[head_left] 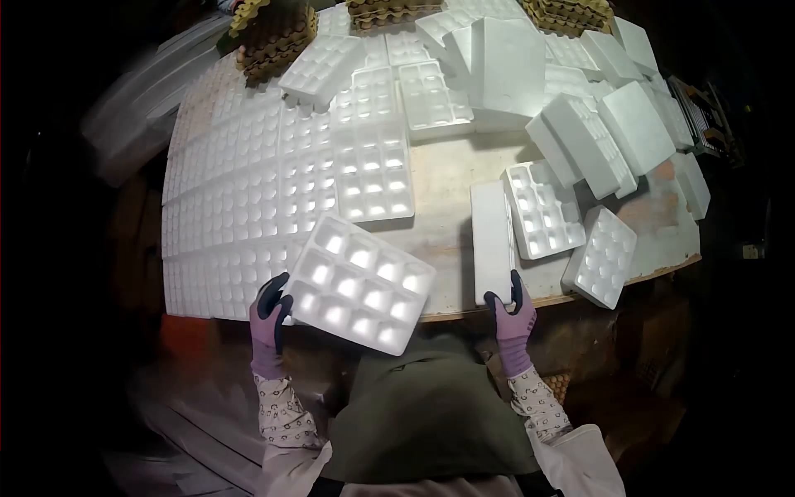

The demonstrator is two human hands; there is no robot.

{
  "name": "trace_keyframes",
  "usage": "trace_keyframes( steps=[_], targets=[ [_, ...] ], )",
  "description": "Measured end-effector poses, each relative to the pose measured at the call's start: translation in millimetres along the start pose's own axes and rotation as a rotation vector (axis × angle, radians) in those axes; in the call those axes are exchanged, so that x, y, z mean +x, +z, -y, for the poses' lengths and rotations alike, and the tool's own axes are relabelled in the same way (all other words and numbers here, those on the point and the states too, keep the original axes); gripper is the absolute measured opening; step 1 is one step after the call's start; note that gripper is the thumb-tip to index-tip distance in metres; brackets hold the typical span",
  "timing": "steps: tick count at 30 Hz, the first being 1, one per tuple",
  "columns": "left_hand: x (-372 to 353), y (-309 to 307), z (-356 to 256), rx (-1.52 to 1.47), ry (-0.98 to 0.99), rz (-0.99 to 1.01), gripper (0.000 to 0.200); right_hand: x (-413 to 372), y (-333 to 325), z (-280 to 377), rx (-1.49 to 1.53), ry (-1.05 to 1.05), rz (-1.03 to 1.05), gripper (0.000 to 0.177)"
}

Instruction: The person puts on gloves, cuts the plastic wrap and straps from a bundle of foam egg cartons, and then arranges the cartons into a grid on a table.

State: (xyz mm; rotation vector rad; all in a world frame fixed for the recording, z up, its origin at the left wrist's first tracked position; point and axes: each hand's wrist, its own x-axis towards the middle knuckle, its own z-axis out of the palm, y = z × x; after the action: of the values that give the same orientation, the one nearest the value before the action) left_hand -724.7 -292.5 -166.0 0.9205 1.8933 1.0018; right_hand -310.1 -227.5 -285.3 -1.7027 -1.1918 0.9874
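Left hand (271, 311) grips the left edge of a foam tray (363, 286), skewed over the table (447, 178) front. Right hand (511, 319) pinches the near end of a block (491, 240) on the table, just left of a second tray (545, 211).

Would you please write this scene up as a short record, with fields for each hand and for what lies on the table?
Left hand: grips the left edge of a white tray, hollows facing up
Right hand: grips the near end of a white block
Gloves: purple, dark at the fingers
Table: pale top, worn in places
Left side: laid trays in rows
Right side: loose trays at mixed angles
Far edge: stacked brown cartons
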Motion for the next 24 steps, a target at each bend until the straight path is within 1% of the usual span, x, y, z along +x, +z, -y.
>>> trace_keyframes(
  steps=[1, 2, 3, 4, 5, 6, 8, 10, 11, 14, 15, 18, 19, 22, 23, 24],
  targets=[
    [11, 11, 16, -0.068, -0.072, 0.083, 0.043, 8, 8, 11, -0.177, -0.096, 0.014, 0.069],
    [23, 26, 32, -0.019, 0.018, 0.144, 0.040, 20, 19, 21, -0.352, -0.198, 0.023, 0.071],
    [32, 46, 35, -0.118, -0.064, 0.213, 0.040, 35, 35, 28, -0.460, -0.285, 0.060, 0.072],
    [43, 64, 48, -0.133, -0.133, 0.234, 0.039, 51, 54, 31, -0.572, -0.358, 0.079, 0.070],
    [52, 83, 58, -0.248, -0.162, 0.234, 0.040, 67, 74, 36, -0.697, -0.432, 0.069, 0.068],
    [67, 96, 79, -0.011, -0.097, 0.254, 0.045, 85, 93, 41, -0.856, -0.431, 0.102, 0.063],
    [84, 113, 90, 0.196, -0.118, 0.331, 0.050, 117, 124, 39, -0.947, -0.469, 0.108, 0.054],
    [85, 123, 68, 0.578, 0.012, 0.236, 0.054, 135, 145, 27, -0.998, -0.475, 0.166, 0.051],
    [85, 125, 54, 0.605, 0.094, 0.150, 0.052, 144, 152, 21, -1.023, -0.477, 0.195, 0.049],
    [123, 129, 47, 0.698, 0.323, 0.086, 0.049, 149, 154, 18, -1.070, -0.490, 0.227, 0.047],
    [137, 134, 45, 0.808, 0.397, 0.063, 0.047, 150, 152, 26, -1.027, -0.407, 0.283, 0.051],
    [177, 149, 57, 1.048, 0.651, 0.096, 0.053, 151, 148, 19, -1.092, -0.515, 0.232, 0.054],
    [185, 154, 61, 1.072, 0.717, 0.079, 0.045, 151, 149, 20, -1.142, -0.523, 0.258, 0.056],
    [206, 163, 82, 1.170, 0.874, 0.102, 0.031, 150, 149, 13, -1.203, -0.598, 0.314, 0.051],
    [209, 166, 89, 1.071, 0.945, 0.093, 0.020, 149, 148, 10, -1.170, -0.619, 0.292, 0.048],
    [207, 166, 79, 1.010, 0.956, 0.067, 0.019, 148, 146, 10, -1.135, -0.640, 0.266, 0.045]
  ],
)
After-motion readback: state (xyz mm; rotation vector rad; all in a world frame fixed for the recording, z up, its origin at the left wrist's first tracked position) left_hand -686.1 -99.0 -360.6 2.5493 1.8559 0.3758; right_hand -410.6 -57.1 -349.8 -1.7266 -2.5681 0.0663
